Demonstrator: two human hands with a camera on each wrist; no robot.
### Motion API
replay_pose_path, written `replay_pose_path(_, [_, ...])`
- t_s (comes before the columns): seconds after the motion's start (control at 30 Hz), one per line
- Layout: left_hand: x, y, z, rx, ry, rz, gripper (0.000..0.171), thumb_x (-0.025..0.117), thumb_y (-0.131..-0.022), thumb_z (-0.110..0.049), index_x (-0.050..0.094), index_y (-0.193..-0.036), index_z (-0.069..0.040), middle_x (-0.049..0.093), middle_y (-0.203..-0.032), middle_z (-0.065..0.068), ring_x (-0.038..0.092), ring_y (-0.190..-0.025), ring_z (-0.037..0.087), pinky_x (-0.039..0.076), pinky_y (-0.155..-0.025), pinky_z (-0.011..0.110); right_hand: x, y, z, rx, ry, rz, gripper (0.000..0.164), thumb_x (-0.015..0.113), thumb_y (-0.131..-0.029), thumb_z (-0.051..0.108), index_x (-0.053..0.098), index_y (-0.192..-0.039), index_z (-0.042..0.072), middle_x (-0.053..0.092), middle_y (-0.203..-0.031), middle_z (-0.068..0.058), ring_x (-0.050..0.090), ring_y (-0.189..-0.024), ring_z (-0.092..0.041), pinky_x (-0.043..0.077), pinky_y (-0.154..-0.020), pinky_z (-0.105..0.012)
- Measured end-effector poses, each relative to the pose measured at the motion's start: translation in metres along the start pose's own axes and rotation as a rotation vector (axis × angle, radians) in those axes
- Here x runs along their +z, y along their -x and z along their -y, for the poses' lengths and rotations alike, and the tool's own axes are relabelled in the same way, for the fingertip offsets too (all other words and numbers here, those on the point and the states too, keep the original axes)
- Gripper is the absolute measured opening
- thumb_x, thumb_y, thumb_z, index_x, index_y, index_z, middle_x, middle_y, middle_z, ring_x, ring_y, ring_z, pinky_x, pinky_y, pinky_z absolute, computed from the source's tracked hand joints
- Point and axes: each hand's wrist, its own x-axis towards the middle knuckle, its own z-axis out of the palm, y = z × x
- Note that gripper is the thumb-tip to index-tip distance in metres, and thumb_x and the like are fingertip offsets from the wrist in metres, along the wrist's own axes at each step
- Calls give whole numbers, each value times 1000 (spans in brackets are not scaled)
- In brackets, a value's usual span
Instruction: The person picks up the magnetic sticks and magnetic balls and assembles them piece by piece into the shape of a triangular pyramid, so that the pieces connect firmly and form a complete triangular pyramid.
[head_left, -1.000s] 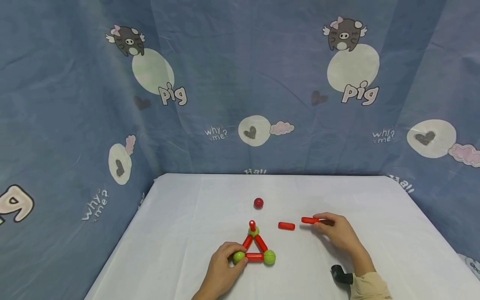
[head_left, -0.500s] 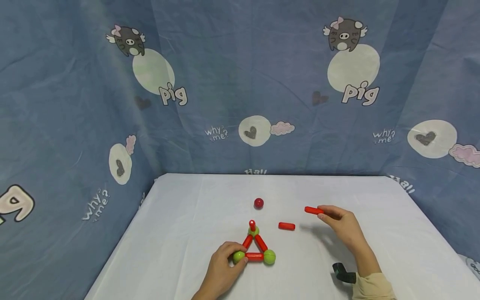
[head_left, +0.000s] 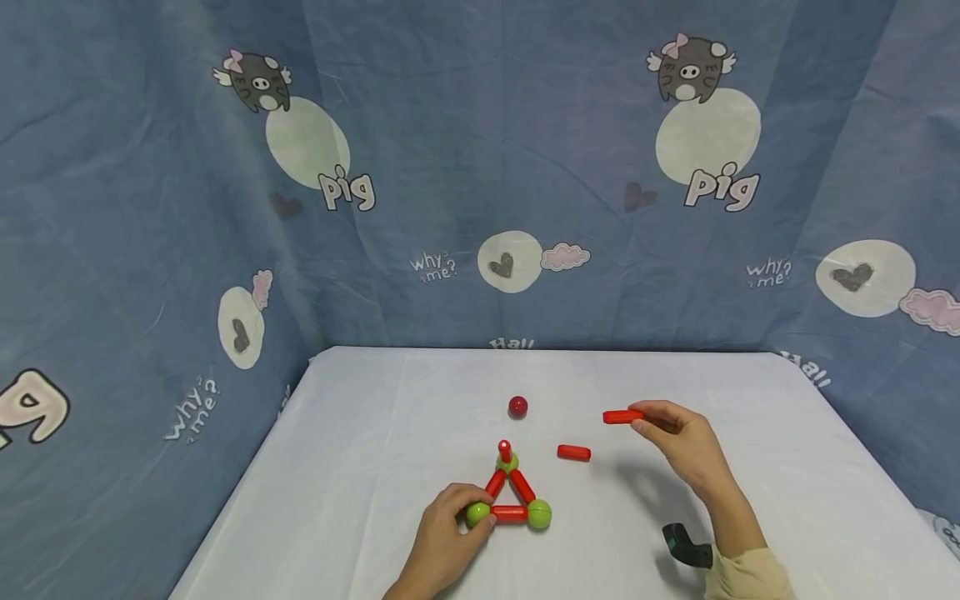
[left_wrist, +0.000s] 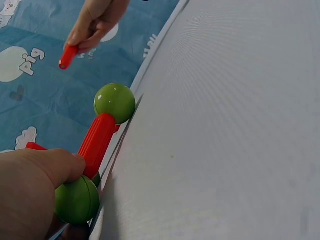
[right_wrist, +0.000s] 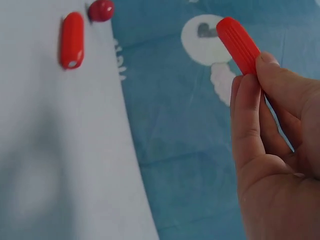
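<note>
While a green-ball, red-rod triangle (head_left: 510, 514) is gripped lower centre by the left hand (head_left: 441, 535), a ridged red rod (head_left: 619, 417) is pinched by the right hand (head_left: 688, 448); rod-adding step judged, alignment needed next.

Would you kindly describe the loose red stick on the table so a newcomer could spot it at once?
On the white table, look between the triangle and the right hand. The red stick lies flat there. It alone of its kind is neither held nor joined to a green ball.

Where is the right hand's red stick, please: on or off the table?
Off: the right hand pinches the red stick aloft, casting shadow on the table.
</note>
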Motion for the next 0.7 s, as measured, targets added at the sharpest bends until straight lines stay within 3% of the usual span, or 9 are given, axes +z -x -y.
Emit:
replay_pose_path(0.4, [0,0,0,-4,3,3,18,81,-87,-24,73,-102,-30,66,-112,-11,63,-110,14,54,-98,33,14,12,36,-83,-11,48,33,72,-97,28,72,-126,14,74,-121,-8,66,-98,-1,55,-81,-21])
replay_pose_path(0.7, [0,0,0,-5,-2,4,17,81,-87,-24,74,-102,-30,66,-112,-11,63,-109,13,54,-98,34,31,21,57,-232,8,73,25,75,-93,15,77,-118,14,74,-116,-5,68,-94,-4,57,-78,-18])
